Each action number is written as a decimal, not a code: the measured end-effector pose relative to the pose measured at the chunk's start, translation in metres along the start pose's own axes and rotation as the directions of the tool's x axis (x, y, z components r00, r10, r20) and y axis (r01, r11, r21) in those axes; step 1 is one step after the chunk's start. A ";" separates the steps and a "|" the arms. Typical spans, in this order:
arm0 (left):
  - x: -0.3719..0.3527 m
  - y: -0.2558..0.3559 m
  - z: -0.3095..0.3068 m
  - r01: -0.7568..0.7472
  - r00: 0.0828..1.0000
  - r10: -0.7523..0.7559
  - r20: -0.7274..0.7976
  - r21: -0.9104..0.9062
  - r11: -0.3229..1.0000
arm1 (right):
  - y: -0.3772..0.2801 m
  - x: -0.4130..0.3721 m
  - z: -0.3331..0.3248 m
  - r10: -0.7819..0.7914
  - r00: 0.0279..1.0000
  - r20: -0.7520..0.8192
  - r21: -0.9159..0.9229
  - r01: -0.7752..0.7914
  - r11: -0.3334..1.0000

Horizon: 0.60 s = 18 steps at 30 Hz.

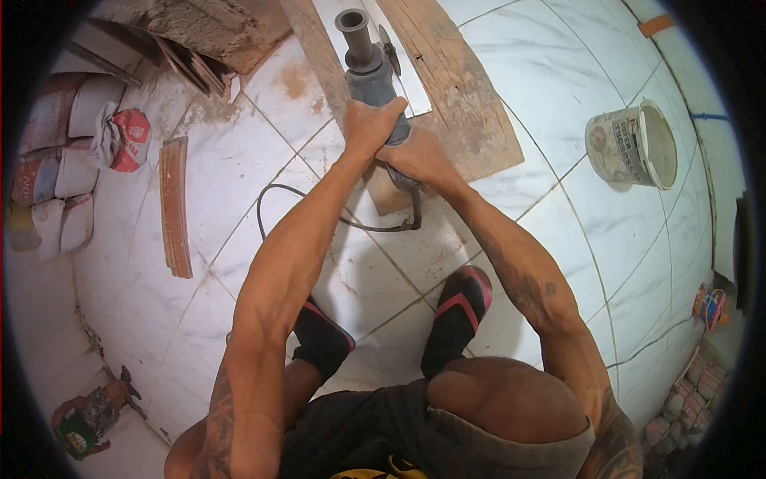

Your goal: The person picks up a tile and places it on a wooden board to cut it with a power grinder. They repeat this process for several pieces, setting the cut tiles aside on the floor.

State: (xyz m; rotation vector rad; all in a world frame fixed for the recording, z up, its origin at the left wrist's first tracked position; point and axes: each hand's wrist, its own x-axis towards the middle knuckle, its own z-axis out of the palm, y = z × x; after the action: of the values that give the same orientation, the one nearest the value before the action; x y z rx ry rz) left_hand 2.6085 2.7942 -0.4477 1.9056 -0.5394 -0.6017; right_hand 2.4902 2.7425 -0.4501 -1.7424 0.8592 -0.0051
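An angle grinder (372,86) is gripped in both hands above a wooden board (471,104). My left hand (369,126) wraps round the grinder's body towards its head. Just behind it, my right hand (420,156) closes on the rear of the body. The side handle (356,36) points up towards me, and the cutting disc (390,49) stands on edge at the right of the head. Beneath the disc lies a white strip of tile (415,89) on the board. From the grinder's back end a black cord (399,229) loops over the floor to the left.
White marbled floor tiles (383,271) surround my feet. To the right a dusty bucket (630,148) lies on its side. At left are a brown tile strip (174,207), a red and white bag (128,140) and stacked sacks (76,180). A thin cable (650,345) runs along the right.
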 end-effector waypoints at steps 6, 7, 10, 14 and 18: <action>-0.004 -0.022 0.008 0.032 0.999 -0.032 -0.004 0.027 0.999 | 0.012 -0.007 0.008 0.047 0.996 -0.074 -0.068 -0.052 0.996; -0.002 -0.019 0.006 0.034 0.999 -0.035 0.004 0.060 0.998 | 0.008 -0.007 0.005 0.046 0.998 -0.052 -0.056 -0.049 0.997; 0.003 -0.012 0.002 0.049 0.998 -0.051 0.034 0.051 0.998 | 0.002 0.000 0.002 0.029 0.999 -0.030 -0.040 -0.030 0.999; 0.009 -0.002 -0.002 0.088 0.995 -0.093 0.045 0.104 0.991 | 0.006 0.012 0.006 0.018 0.997 -0.071 -0.082 -0.024 0.996; 0.000 -0.010 0.004 -0.017 0.999 0.017 -0.031 -0.005 1.000 | 0.000 -0.005 0.002 0.030 0.999 -0.040 -0.039 -0.032 0.999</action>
State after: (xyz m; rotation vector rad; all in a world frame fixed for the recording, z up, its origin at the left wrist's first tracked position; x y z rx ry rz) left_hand 2.6070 2.7948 -0.4586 1.9003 -0.5330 -0.5614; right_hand 2.4873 2.7466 -0.4482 -1.7706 0.9201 -0.0019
